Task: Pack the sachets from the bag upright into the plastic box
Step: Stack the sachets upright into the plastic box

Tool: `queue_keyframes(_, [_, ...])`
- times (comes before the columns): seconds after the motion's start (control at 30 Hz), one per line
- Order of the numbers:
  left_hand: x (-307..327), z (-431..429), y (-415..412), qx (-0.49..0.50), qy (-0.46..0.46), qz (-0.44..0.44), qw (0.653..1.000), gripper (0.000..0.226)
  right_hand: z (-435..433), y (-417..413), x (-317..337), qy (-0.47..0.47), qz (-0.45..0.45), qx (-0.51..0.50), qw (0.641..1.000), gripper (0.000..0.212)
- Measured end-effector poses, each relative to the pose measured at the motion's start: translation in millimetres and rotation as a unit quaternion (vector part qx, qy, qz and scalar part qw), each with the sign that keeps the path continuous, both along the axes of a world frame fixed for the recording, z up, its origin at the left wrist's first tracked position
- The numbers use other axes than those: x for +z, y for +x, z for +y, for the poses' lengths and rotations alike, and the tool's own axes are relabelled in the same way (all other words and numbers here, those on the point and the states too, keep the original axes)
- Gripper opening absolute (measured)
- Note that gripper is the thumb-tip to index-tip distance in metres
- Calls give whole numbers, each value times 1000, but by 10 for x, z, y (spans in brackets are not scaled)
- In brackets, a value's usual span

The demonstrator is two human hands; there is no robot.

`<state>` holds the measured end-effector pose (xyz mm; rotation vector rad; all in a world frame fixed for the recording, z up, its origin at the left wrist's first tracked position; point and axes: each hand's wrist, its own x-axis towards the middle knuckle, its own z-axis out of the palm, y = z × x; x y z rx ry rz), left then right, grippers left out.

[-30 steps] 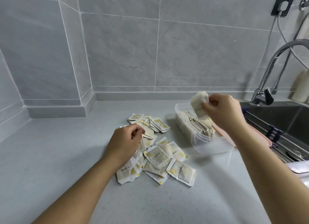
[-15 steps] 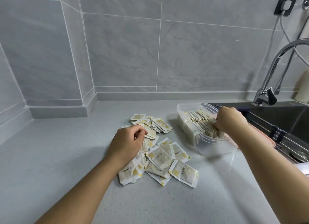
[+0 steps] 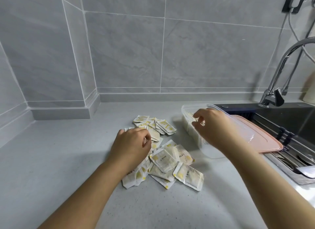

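A second ago the right hand [image 3: 211, 126] held one sachet above the plastic box [image 3: 185, 109]. Then it pushed down among the ones already standing there. Now it has lifted a little and hangs over the box with its fingers loosely curled and nothing in them. So that sachet has gone in and joined the row of upright sachets [image 3: 189, 115] at the far end of the box.

The left hand [image 3: 131, 143] has hardly moved. It rests on the loose pile of sachets [image 3: 163, 160] lying flat on the grey surface [image 3: 68, 160], just left of the box. Its fingers are curled in over the pile, but I cannot tell whether they have hold of a sachet.

Many sachets are still lying out, so I judge the job is partly done. The empty right hand looks free to take the next one from the pile.

A pink lid [image 3: 265, 140] lies behind the box, at the edge of the sink [image 3: 298, 119].
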<state>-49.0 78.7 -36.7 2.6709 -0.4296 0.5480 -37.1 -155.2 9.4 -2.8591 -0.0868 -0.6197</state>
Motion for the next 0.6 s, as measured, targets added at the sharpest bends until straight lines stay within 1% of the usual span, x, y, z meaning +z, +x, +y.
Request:
queue_keyframes(0.07, [36, 18, -23, 8, 38, 12, 999, 17, 194, -163, -20, -11, 19, 41, 999, 23])
queue_keyframes(0.13, [67, 47, -48, 31, 98, 21, 994, 28, 332, -301, -48, -36, 40, 61, 997, 26])
queue_keyframes(0.17, [86, 62, -62, 46, 128, 30, 990, 36, 377, -351, -63, -48, 53, 70, 995, 32])
queue_keyframes(0.23, [128, 89, -99, 72, 165, 66, 981, 52, 425, -415, -73, -72, 113, 81, 988, 53])
queue_keyframes(0.33, [200, 143, -165, 126, 190, 156, 961, 82, 422, -416, -84, -72, 265, 98, 957, 97])
queue_keyframes(0.37, [224, 168, -184, 142, 194, 191, 952, 92, 414, -411, -100, -69, 300, 109, 945, 108])
queue_keyframes(0.43, [263, 211, -213, 150, 205, 247, 935, 106, 401, -390, -155, -66, 338, 126, 930, 122])
queue_keyframes(0.53, [256, 208, -243, 119, 243, 288, 919, 112, 409, -358, -230, -65, 361, 143, 919, 129])
queue_keyframes(0.6, [210, 169, -236, 104, 246, 285, 921, 111, 432, -324, -252, -66, 363, 149, 918, 126])
